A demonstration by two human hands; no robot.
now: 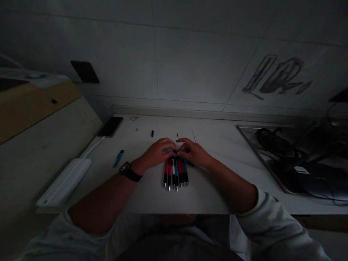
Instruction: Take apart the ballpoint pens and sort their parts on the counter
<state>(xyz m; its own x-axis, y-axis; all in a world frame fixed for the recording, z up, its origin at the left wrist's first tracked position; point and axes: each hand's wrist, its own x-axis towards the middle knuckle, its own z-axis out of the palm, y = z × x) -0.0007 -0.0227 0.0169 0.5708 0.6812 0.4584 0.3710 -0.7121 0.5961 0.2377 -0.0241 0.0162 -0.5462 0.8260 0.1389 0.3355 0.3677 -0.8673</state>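
My left hand [162, 150] and my right hand [193, 153] meet above the far ends of a row of pens. The fingers of both are curled and closed around something small and dark, mostly hidden between the fingertips. Below them several click pens [176, 174] lie side by side with their silver tips toward me. Their barrels are red, white and blue with black grips. Behind the hands lie a black pen part [152, 133], a tiny dark piece [177, 135] and a thin white stick [194, 135], perhaps a refill.
A blue pen part [118, 158] lies left of my watch. Farther left are a phone [110, 126] and a white power strip [65, 181] with its cable. A gas stove [268, 156] stands at right. The tiled wall [190, 72] closes off the back.
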